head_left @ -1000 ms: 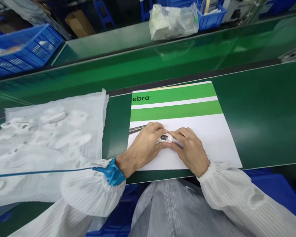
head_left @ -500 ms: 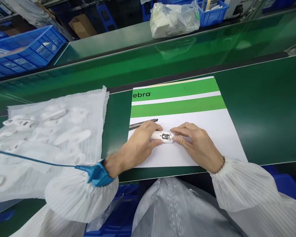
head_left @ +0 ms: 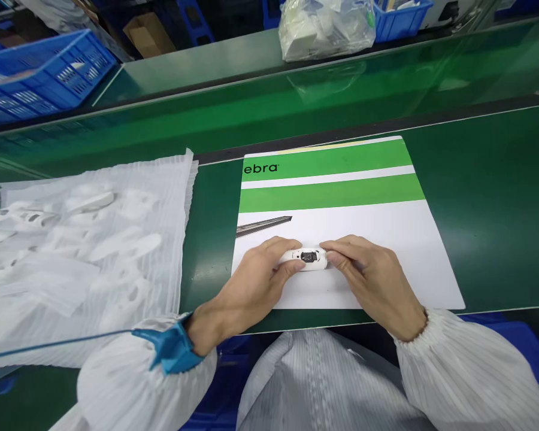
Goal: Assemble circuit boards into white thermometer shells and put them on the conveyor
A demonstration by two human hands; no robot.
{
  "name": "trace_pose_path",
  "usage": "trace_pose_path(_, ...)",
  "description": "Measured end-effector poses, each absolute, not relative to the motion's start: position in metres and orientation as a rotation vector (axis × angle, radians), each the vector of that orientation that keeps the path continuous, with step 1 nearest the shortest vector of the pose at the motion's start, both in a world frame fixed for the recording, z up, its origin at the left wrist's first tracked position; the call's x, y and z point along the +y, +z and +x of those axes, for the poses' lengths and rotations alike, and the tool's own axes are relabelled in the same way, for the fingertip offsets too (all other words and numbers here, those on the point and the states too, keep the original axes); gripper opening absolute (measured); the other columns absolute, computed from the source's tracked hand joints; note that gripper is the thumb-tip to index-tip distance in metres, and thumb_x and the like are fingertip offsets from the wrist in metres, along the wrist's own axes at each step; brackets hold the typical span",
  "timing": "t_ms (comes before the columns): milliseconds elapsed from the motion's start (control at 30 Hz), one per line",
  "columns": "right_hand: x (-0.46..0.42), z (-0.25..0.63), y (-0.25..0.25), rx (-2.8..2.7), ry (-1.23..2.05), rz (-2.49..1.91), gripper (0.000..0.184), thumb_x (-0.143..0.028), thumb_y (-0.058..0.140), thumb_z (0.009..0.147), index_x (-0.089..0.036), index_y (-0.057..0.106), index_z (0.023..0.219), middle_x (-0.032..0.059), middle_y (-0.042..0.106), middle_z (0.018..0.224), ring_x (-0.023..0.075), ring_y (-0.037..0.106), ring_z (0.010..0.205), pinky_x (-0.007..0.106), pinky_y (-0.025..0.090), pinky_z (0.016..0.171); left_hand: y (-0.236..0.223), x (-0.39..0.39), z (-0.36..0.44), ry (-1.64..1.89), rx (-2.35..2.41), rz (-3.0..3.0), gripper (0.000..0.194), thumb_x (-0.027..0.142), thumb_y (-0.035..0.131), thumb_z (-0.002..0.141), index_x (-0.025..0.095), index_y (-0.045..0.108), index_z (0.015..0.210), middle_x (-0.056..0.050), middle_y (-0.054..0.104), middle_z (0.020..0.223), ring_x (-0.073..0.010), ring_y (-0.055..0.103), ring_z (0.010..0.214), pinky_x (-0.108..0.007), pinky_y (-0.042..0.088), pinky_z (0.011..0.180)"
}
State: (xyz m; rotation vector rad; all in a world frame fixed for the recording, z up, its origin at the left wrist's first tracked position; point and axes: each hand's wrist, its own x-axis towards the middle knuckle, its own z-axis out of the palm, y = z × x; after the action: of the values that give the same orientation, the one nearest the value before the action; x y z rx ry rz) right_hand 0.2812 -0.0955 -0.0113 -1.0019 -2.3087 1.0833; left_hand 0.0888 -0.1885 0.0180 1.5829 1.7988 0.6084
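Note:
A small white plastic part with a black insert in its middle (head_left: 308, 257) lies across the lower white area of a green-and-white printed sheet (head_left: 332, 179). My left hand (head_left: 256, 278) grips its left end, and my right hand (head_left: 371, 278) grips its right end. Fingers hide both ends of the part. A dark slender metal strip (head_left: 263, 226) lies or is printed on the sheet, just above my left hand. A blue wrist strap (head_left: 173, 350) with a blue cord circles my left sleeve cuff.
A translucent white bag with several white moulded pieces (head_left: 85, 239) lies left of the sheet on the green bench belt (head_left: 489, 227). Beyond a raised green ledge stand a plastic bag of white items (head_left: 323, 30) and blue crates (head_left: 49, 78).
My hands have drawn apart to the part's ends, so more of it shows. The black insert now faces up more fully, and the view has shifted slightly.

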Motion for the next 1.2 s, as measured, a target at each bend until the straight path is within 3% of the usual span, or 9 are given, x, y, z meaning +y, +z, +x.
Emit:
trace_pose_path(267,-0.088,0.278,-0.002,-2.297,1.199,-1.041,0.023,-0.034,0.051,0.099,-0.027,0.072,0.103,-0.0020,0.067,0.093,0.0123,0.059,0.081,0.026,0.046,0.068,0.041,-0.165,0.081,0.471,1.700,1.355,0.036,0.042,0.040,0.099,0.020,0.067,0.090,0.000,0.067,0.087,-0.0167,0.058,0.079,-0.028,0.041,0.066)
trace_pose_path(367,-0.092,0.274,-0.007,-2.359,1.102,-1.017,0.027,-0.040,0.055,0.096,-0.026,0.069,0.114,0.0011,0.064,0.095,0.0144,0.057,0.082,0.028,0.046,0.068,0.034,-0.171,0.083,0.530,1.780,1.390,0.028,0.041,0.046,0.097,0.022,0.067,0.102,0.000,0.068,0.097,-0.0175,0.060,0.085,-0.029,0.044,0.072)
trace_pose_path(467,-0.101,0.268,-0.015,-2.445,0.784,-0.895,0.030,-0.039,0.058,0.094,-0.021,0.068,0.116,0.0048,0.060,0.094,0.0183,0.053,0.084,0.033,0.046,0.074,0.026,-0.170,0.084,0.623,1.905,1.511,0.025,0.038,0.055,0.093,0.023,0.063,0.111,-0.002,0.067,0.110,-0.0198,0.060,0.099,-0.032,0.046,0.085)
trace_pose_path(667,-0.115,0.262,-0.027,-2.437,0.499,-0.759,0.029,-0.025,0.058,0.094,-0.006,0.064,0.115,0.0104,0.061,0.096,0.0203,0.050,0.087,0.035,0.047,0.079,-0.005,-0.135,0.088,0.744,1.925,1.935,0.032,0.035,0.038,0.101,0.013,0.059,0.111,-0.012,0.058,0.124,-0.0236,0.048,0.115,-0.041,0.041,0.101)
trace_pose_path(867,-0.117,0.260,-0.021,-2.456,0.532,-0.761,0.028,-0.020,0.060,0.093,-0.003,0.063,0.115,0.0105,0.063,0.099,0.0200,0.051,0.090,0.035,0.047,0.083,-0.008,-0.130,0.092,0.666,1.835,2.030,0.025,0.029,0.037,0.101,0.014,0.054,0.113,-0.013,0.052,0.125,-0.0235,0.044,0.111,-0.042,0.042,0.098)
trace_pose_path(1033,-0.114,0.256,-0.001,-2.429,0.533,-0.739,0.036,-0.016,0.064,0.090,0.000,0.059,0.123,0.0133,0.063,0.111,0.0215,0.052,0.100,0.036,0.047,0.092,0.014,-0.124,0.082,0.716,1.767,2.110,0.020,0.023,0.034,0.100,0.015,0.052,0.099,-0.012,0.055,0.107,-0.0222,0.046,0.096,-0.042,0.042,0.089)
trace_pose_path(1200,-0.120,0.260,-0.015,-2.481,0.555,-0.819,0.034,-0.016,0.059,0.092,-0.003,0.058,0.123,0.0123,0.062,0.105,0.0211,0.052,0.095,0.036,0.049,0.085,-0.004,-0.127,0.086,0.591,1.745,2.097,0.026,0.025,0.029,0.101,0.017,0.049,0.088,-0.010,0.054,0.092,-0.0209,0.046,0.085,-0.039,0.042,0.079)
